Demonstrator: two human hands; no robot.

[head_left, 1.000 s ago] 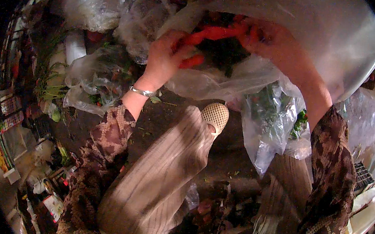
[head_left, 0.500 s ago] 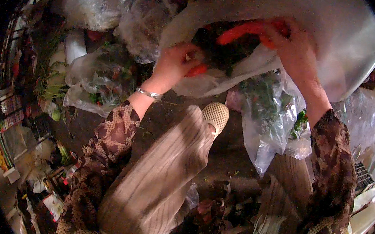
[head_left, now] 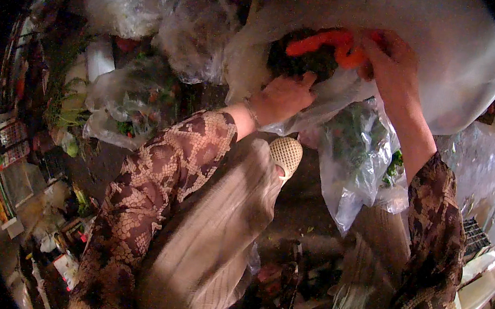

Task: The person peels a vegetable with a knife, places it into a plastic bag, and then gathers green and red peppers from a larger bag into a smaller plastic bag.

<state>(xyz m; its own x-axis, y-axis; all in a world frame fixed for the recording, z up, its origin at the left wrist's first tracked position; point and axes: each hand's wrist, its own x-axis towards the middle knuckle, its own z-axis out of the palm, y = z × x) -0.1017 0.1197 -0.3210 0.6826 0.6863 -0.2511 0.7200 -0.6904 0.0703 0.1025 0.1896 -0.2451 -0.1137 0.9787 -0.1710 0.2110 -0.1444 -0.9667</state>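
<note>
Curled red peppers (head_left: 323, 41), long in shape, stick out to the left of my right hand (head_left: 392, 61). That hand is closed on them over the mouth of a large translucent plastic bag (head_left: 444, 30). Inside the bag's opening lies dark stuff that I cannot make out. My left hand (head_left: 282, 100) is at the near left rim of this mouth, back of the hand upward. One of its fingers stretches toward the right; the others are partly hidden, and no pepper shows in it.
A clear bag of green leaves (head_left: 355, 147) hangs or lies below the big bag. More clear plastic bags (head_left: 194, 30) crowd the upper left, with a bag of greens (head_left: 137, 96) nearer. My beige shoe (head_left: 286, 155) is between them. A black crate (head_left: 478, 236) shows at right.
My left hand has moved right and turned over along the bag's rim; the red pepper seen in it before no longer shows. My right hand stays with its peppers, almost in place.
</note>
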